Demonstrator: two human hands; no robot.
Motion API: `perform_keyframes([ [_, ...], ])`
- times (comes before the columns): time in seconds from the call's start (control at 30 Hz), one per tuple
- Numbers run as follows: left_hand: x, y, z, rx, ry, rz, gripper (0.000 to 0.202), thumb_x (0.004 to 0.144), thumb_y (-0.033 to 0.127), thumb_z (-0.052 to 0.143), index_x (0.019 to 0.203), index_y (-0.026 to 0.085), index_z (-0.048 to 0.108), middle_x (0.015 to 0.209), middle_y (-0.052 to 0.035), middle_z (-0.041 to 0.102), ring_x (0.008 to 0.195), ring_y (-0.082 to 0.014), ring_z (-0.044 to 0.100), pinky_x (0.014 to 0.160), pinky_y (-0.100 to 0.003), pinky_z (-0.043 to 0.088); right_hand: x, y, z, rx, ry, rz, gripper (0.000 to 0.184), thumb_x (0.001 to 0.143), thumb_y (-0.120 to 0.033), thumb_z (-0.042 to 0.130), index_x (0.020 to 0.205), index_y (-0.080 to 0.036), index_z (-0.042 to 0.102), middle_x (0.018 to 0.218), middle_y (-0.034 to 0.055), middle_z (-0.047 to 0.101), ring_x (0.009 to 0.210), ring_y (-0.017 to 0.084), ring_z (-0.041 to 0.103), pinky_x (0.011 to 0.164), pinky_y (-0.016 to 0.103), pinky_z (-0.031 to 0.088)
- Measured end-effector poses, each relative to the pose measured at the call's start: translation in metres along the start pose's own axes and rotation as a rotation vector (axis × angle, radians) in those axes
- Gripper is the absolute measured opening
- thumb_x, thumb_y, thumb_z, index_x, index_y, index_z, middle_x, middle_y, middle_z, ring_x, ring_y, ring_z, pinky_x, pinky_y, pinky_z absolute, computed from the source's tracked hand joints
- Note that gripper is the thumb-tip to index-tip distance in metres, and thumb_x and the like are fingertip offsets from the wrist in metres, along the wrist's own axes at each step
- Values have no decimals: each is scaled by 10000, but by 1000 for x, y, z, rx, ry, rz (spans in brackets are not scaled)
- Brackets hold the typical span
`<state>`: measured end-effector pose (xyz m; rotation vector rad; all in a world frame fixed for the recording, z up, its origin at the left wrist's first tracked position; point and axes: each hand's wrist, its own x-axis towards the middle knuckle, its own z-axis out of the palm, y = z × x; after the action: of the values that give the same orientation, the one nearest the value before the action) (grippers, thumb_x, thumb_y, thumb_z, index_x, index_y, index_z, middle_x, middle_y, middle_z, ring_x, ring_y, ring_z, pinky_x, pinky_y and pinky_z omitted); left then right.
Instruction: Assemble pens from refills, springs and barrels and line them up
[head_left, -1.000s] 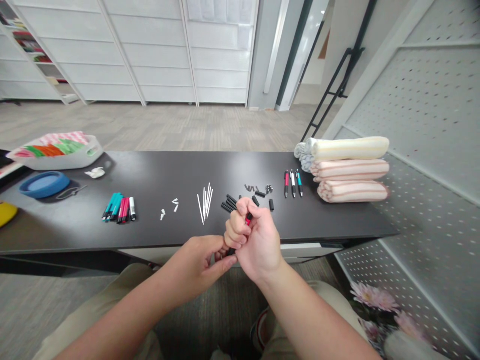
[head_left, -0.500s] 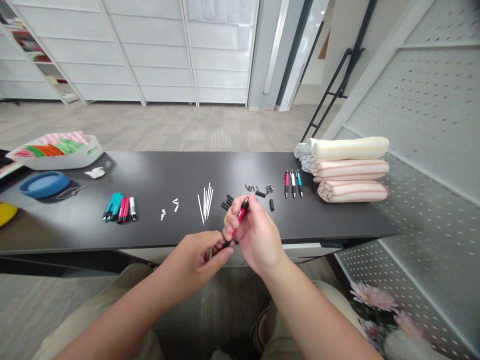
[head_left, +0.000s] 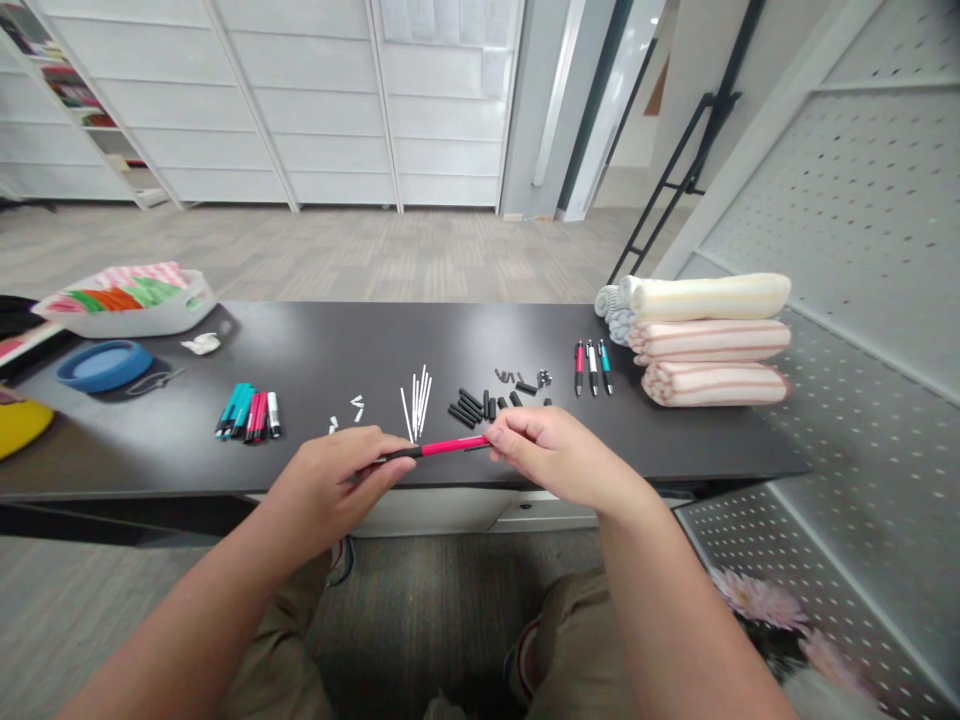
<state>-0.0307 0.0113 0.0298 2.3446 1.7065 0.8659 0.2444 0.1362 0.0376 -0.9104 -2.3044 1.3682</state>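
A pink-red pen (head_left: 454,445) with a black grip lies level between my two hands, above the table's front edge. My left hand (head_left: 341,480) pinches its black grip end. My right hand (head_left: 555,448) is closed on the other end, which the fingers hide. Just beyond the pen lie thin white refill sticks (head_left: 417,400) and short black tubes (head_left: 469,405). Further back are small dark springs (head_left: 508,377) and a little heap of shiny small parts (head_left: 544,378). Three whole pens (head_left: 592,368), red, white and teal, lie side by side to the right.
On the dark table (head_left: 315,350), coloured pen barrels (head_left: 247,412) and small white pieces (head_left: 357,408) lie left. Further left are a blue round dish (head_left: 103,366) and a white basket (head_left: 150,318) of cloths. Rolled towels (head_left: 709,340) are stacked right, near a perforated panel (head_left: 885,200).
The pen has turned from steeply slanted to nearly level. My hands have drawn apart, the right one moving right and the left one moving left, with one pen end in each.
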Motion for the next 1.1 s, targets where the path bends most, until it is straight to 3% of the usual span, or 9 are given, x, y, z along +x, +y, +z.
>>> perform_keyframes([
  [0.17,-6,2,10,155,-110,178,344,1121,413,477,1040,193,729,865,-24,739,769,-160,684,711,-266,460,-11,4,-18,24,-272,113,474,1051,-605,529,867,-195,680,571,-51,555,499,102,479,512,232,366],
  [0.33,-7,6,23,328,-122,232,469,1131,473,408,876,185,676,740,-15,669,685,-176,643,649,-296,422,-13,6,-22,59,-355,146,503,1054,-630,503,946,-187,715,614,-48,546,530,106,463,532,240,358],
  [0.43,-7,5,26,371,-93,260,447,1126,467,429,864,188,659,724,-7,648,669,-180,624,634,-310,408,-10,7,-21,-21,-343,70,493,1054,-614,515,964,-188,747,672,-41,514,606,115,427,572,253,325],
  [0.6,-7,7,27,377,-39,270,339,1127,435,455,1062,183,673,820,-9,695,733,-174,631,665,-319,413,-6,13,-23,-65,-282,72,511,1072,-601,475,966,-187,757,730,-26,545,652,124,435,606,262,329],
  [0.9,-2,12,29,473,-80,266,431,1126,429,449,772,206,552,701,-8,595,641,-190,514,625,-351,339,-3,13,-20,-62,-207,99,522,1057,-628,482,930,-190,736,713,-16,582,605,123,426,587,263,325],
  [1.1,-3,8,31,267,-152,153,506,1152,422,317,767,195,553,681,-15,596,634,-178,536,623,-317,325,0,18,-17,-80,-167,36,486,1055,-601,505,900,-193,721,776,11,649,676,142,511,619,269,368],
])
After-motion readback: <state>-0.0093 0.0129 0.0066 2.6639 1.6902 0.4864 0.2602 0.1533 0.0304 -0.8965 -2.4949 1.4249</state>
